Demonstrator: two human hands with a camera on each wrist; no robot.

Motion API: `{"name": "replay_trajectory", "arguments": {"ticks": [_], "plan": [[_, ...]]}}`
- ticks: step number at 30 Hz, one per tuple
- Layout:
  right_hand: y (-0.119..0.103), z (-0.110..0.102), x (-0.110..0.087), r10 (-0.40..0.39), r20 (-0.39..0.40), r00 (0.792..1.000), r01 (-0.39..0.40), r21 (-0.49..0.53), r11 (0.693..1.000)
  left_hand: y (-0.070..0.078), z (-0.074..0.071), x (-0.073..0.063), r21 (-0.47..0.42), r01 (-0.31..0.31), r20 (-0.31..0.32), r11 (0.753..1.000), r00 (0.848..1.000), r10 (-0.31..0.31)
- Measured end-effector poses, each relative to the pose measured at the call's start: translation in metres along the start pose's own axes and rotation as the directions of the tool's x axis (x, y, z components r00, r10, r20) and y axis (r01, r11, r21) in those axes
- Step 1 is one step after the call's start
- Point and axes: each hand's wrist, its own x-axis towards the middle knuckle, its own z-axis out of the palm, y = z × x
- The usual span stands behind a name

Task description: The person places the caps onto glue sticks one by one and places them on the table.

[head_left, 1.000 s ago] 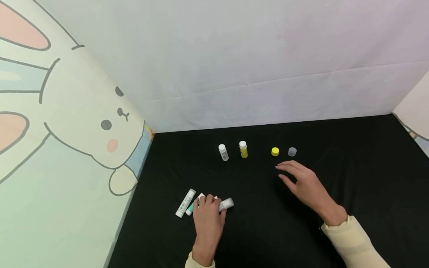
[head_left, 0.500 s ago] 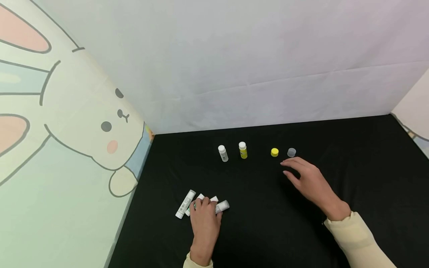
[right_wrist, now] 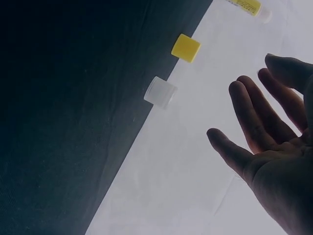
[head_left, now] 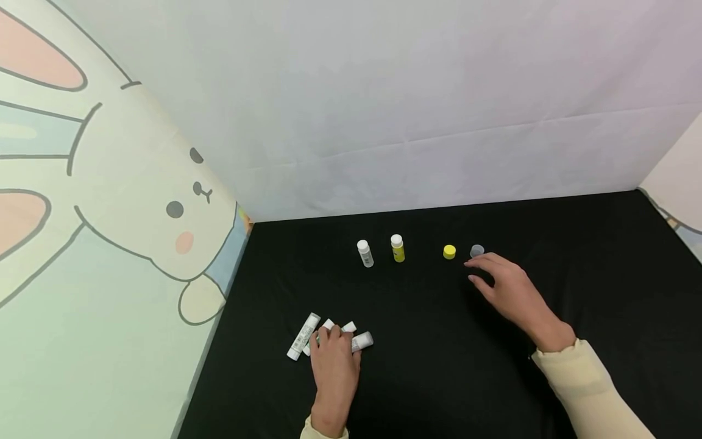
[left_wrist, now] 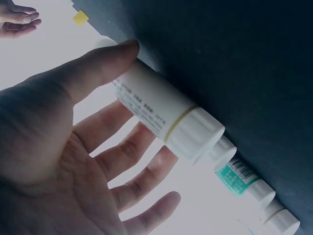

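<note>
Left hand (head_left: 333, 369) has a tube (left_wrist: 154, 100) pinched between thumb and fingers, just right of the other tubes (head_left: 303, 336). Keep pressure mid-barrel; any lift best goes straight up, avoiding rolling neighbours. Right hand (head_left: 510, 294): fingers apart, empty, near clear cap (head_left: 477, 250).

Table (head_left: 603, 274) back | left: 2 standing sticks (head_left: 398, 251) | right: 2 caps (head_left: 450, 252) | front left: 4 more sticks (head_left: 303, 337)

Open cloth (head_left: 414, 323) lies left of the right hand (head_left: 511, 295), clear cap (head_left: 477, 250) ahead.
</note>
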Motion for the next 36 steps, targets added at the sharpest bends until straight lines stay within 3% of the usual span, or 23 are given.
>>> {"name": "replay_trajectory", "arguments": {"ticks": [12, 22, 36], "plan": [[0.005, -0.003, 0.004, 0.023, 0.025, 0.999, -0.023, -0.003, 1.0, 0.0, 0.002, -0.001, 0.018, 0.007, -0.035, 1.0, 0.999, -0.006], [0.013, -0.005, 0.005, 0.04, 0.032, 0.999, -0.04, -0.005, 0.999, 0.001, 0.001, -0.001, 0.026, 0.021, -0.022, 0.999, 1.0, -0.02], [0.02, -0.007, 0.01, 0.091, 0.048, 0.995, -0.09, -0.005, 0.996, 0.011, -0.01, 0.012, -0.112, 0.045, 0.059, 0.993, 0.998, -0.039]]}}
